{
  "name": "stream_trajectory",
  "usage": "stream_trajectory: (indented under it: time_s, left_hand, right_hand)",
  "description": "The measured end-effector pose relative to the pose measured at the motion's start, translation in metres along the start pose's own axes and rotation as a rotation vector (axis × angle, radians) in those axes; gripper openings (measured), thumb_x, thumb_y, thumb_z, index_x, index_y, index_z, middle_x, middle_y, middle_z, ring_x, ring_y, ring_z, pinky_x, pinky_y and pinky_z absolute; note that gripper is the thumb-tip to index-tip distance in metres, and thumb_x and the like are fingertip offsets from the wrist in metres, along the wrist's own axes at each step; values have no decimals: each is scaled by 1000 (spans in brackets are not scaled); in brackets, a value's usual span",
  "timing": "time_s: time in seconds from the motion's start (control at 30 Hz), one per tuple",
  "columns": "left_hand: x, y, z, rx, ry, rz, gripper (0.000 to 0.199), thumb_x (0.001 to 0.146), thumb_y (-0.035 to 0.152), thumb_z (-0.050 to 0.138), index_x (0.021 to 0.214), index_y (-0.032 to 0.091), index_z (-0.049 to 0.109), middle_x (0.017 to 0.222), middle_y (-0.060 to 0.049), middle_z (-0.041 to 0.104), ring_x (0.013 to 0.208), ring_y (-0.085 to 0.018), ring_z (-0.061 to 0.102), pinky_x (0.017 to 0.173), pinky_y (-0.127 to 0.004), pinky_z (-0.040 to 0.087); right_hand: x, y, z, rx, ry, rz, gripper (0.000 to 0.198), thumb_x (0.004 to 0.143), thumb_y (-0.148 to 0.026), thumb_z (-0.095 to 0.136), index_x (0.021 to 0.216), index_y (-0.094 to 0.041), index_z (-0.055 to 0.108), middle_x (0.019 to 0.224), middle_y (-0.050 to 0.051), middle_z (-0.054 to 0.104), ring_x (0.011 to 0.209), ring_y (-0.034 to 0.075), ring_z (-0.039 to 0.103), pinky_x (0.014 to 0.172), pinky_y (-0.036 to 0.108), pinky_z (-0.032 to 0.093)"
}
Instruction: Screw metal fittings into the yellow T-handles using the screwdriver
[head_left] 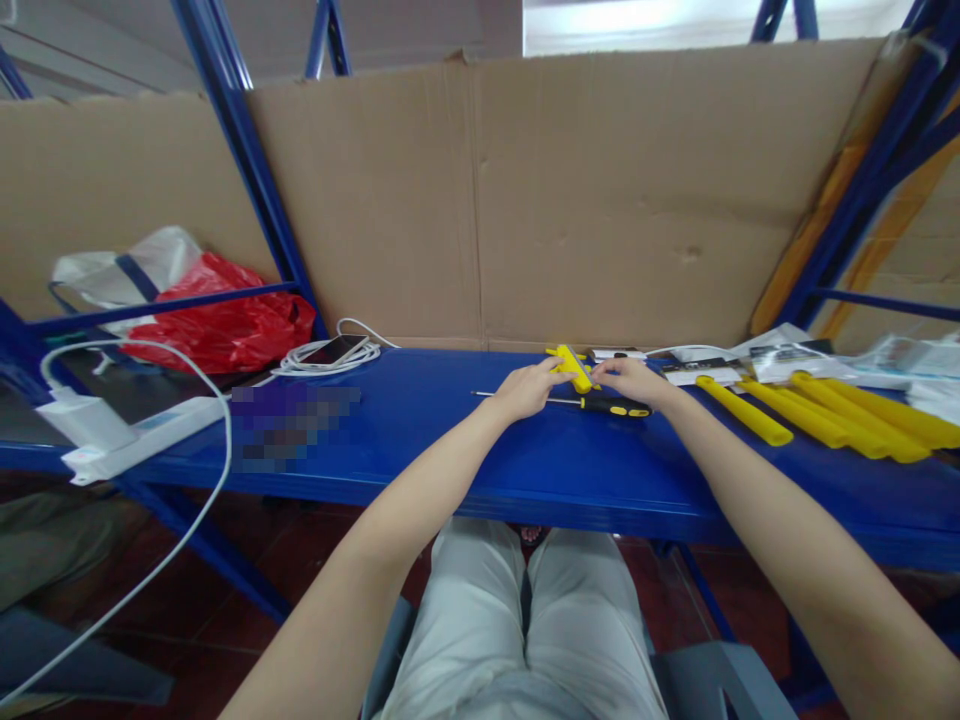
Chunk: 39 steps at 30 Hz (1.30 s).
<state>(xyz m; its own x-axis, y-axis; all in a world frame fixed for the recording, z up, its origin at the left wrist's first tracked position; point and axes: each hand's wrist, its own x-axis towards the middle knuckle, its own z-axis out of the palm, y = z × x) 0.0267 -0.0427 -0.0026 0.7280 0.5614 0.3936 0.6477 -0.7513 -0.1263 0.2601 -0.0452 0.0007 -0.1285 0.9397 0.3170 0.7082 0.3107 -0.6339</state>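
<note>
A small yellow plastic piece with a grey strip along one edge is held up slightly over the blue shelf top. My left hand grips it from the left, fingers closed on its side. My right hand is at its right edge with fingertips pinched together; whatever is between them is too small to make out. Just below both hands lies a screwdriver with a black and yellow handle, its shaft pointing left and partly passing behind my left hand.
Several yellow tubes lie at the right, by clear plastic packets. On the left are a phone on a coiled white cable, a white power strip and a red plastic bag. A cardboard panel closes the back.
</note>
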Motion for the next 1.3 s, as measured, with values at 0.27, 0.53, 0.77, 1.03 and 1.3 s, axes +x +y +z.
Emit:
stream_trajectory:
  time_s: [0.27, 0.53, 0.77, 1.03, 1.3]
  left_hand:
    - [-2, 1, -4, 15, -17, -11, 57, 95, 7, 42, 144, 33, 56, 156, -5, 46, 127, -24, 61, 103, -37, 52]
    - [-1, 2, -2, 12, -27, 10, 57, 94, 6, 42, 143, 32, 57, 156, -6, 47, 124, -24, 63, 103, -39, 52]
    - [-2, 0, -2, 11, -50, -22, 55, 96, 7, 41, 144, 31, 56, 157, -5, 45, 127, -23, 61, 103, -36, 51]
    - [-2, -3, -1, 5, -43, -27, 56, 94, 6, 43, 143, 30, 57, 157, -6, 45, 127, -23, 61, 105, -37, 50]
    - [-3, -3, -1, 1, -46, -34, 58, 95, 6, 43, 145, 32, 55, 158, -6, 44, 130, -23, 59, 105, -36, 50]
  right_hand:
    - [-2, -3, 1, 110, 0, 72, 12, 73, -32, 67, 68, -21, 68, 85, 3, 76, 88, 20, 69, 94, 35, 50]
    - [-3, -6, 3, 79, 0, 80, 12, 71, -32, 66, 66, -21, 67, 79, 2, 74, 83, 19, 66, 85, 31, 52]
    - [-6, -3, -20, 112, 150, 216, 14, 73, -31, 64, 69, -19, 70, 78, 4, 72, 78, 18, 63, 77, 29, 50]
    - [-16, 36, -67, -153, 320, 525, 13, 71, -24, 66, 60, -17, 66, 62, 6, 62, 73, 24, 63, 68, 34, 51]
    - [-22, 43, -65, -353, 140, 679, 25, 79, -18, 62, 94, -2, 72, 73, 18, 68, 70, 25, 64, 59, 32, 47]
